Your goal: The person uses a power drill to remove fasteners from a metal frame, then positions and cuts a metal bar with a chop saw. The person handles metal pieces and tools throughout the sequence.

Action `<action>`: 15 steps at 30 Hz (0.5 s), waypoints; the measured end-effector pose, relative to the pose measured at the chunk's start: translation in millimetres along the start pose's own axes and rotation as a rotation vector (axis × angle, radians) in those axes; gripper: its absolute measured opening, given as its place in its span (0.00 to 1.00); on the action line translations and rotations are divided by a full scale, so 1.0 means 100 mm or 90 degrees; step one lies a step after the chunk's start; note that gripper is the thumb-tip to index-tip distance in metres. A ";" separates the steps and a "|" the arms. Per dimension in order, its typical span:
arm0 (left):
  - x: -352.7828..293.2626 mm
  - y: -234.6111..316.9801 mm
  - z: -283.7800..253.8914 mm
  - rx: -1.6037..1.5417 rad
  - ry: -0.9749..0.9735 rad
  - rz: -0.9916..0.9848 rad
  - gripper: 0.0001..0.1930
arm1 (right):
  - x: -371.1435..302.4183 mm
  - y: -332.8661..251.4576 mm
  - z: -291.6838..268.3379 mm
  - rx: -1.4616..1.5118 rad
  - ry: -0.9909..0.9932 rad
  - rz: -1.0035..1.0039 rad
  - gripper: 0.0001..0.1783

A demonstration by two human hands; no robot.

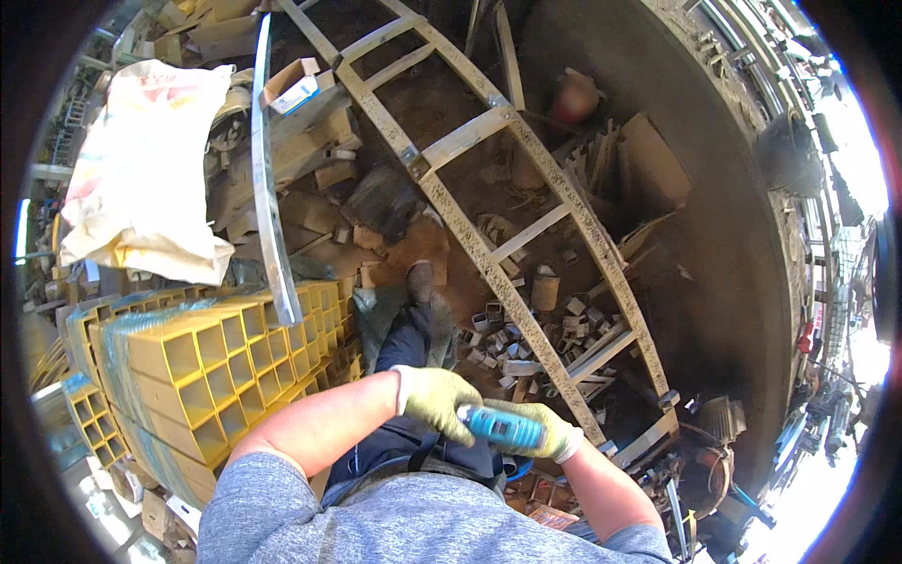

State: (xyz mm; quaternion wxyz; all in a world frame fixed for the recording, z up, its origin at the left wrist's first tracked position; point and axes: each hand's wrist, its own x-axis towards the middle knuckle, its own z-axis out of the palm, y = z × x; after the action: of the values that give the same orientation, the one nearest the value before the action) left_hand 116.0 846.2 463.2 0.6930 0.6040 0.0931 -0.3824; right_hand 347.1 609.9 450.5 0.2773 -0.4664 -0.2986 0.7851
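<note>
Close in front of my body I hold a teal power tool (512,429) with a grey metal head, sideways between my two gloved hands. My right hand (556,430) is wrapped around its body from behind. At its grey head end, my left hand (437,399) is closed with the fingers curled against it. Both gloves are pale yellow-green. The tool's exact kind and its underside are hidden by the hands. Beyond it lies a long ladder-like metal frame (489,249) with several crossbars.
A bundle of yellow square tubes (202,348) stands at my left. Above it lie a white sack (146,169), a long metal bar (266,188) and an open cardboard box (291,86). Metal offcuts (507,348) are heaped under the frame. A cylindrical can (545,289) stands nearby.
</note>
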 end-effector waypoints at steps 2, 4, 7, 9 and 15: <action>-0.12 -0.11 -0.47 -0.049 0.172 0.074 0.40 | 0.26 -0.25 -0.11 -0.130 0.079 -0.027 0.38; -0.31 -0.30 -0.99 -0.192 0.227 0.100 0.33 | 0.41 -0.59 -0.23 0.094 0.209 0.036 0.33; -0.64 -0.52 -1.61 -0.437 0.340 0.159 0.20 | 0.91 -1.19 -0.30 0.295 0.293 0.103 0.28; -0.76 -0.52 -1.91 -0.530 0.469 0.311 0.16 | 1.27 -1.66 -0.37 0.320 0.274 0.093 0.29; -1.23 -0.58 -2.81 -0.566 0.785 0.366 0.10 | 2.48 -2.80 -0.44 0.448 0.239 -0.001 0.33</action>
State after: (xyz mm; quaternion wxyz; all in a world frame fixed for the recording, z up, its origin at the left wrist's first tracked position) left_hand 87.3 1153.9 420.3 0.7633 0.3746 0.4426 0.2848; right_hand 328.9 983.1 496.6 0.4706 -0.4782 0.0446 0.7402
